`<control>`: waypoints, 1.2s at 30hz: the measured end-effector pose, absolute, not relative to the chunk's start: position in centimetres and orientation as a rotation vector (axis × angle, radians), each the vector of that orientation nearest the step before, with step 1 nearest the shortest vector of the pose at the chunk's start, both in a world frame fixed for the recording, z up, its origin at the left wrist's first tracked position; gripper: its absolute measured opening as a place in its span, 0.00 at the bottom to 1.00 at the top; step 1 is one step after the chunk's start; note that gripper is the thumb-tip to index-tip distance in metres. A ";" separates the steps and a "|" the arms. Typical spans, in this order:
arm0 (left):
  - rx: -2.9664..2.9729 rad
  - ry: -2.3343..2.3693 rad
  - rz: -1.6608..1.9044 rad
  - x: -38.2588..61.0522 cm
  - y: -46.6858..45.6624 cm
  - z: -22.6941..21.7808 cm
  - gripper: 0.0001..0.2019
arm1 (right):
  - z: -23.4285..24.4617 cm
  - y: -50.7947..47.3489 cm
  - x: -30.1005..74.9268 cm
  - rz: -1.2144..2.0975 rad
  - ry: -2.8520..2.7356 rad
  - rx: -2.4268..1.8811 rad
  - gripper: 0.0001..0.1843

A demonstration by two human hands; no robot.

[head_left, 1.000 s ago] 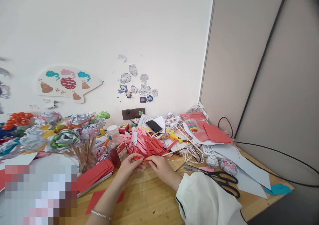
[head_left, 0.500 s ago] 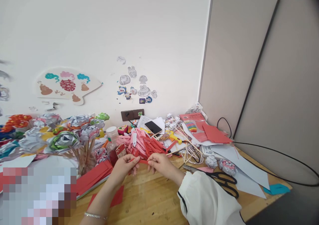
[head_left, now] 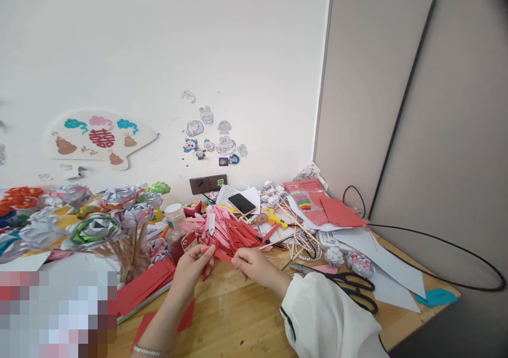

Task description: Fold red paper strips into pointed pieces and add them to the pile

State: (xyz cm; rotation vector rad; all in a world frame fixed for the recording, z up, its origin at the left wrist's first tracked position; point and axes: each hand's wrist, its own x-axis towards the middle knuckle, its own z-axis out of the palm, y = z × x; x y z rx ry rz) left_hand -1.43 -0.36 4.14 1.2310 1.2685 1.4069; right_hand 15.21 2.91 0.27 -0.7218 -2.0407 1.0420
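Observation:
My left hand and my right hand both pinch one thin red paper strip, held between them just above the wooden table. The strip runs from my left fingertips to my right fingertips. Right behind my hands lies a heap of red and pink paper strips. My right arm wears a white sleeve; a thin bracelet sits on my left wrist.
Black scissors lie right of my hands, by white and red sheets. A bottle with a red label, a phone, a yellow glue gun, wooden skewers and paper flowers crowd the back. Stacked red paper lies at left.
Both hands have lifted the red strip slightly off the heap and drawn it toward me, the left hand now raised with the strip end. The view has shifted a little right.

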 end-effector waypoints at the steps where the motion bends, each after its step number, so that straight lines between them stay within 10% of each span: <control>1: 1.220 1.309 1.427 -1.5 -0.3 4.1 0.15 | 0.4 2.8 15.2 1.014 -2.051 -0.725 0.16; 36: 0.574 0.548 1.522 1.6 -0.8 2.6 0.12 | -0.1 -1.5 10.7 0.153 -2.208 -0.879 0.08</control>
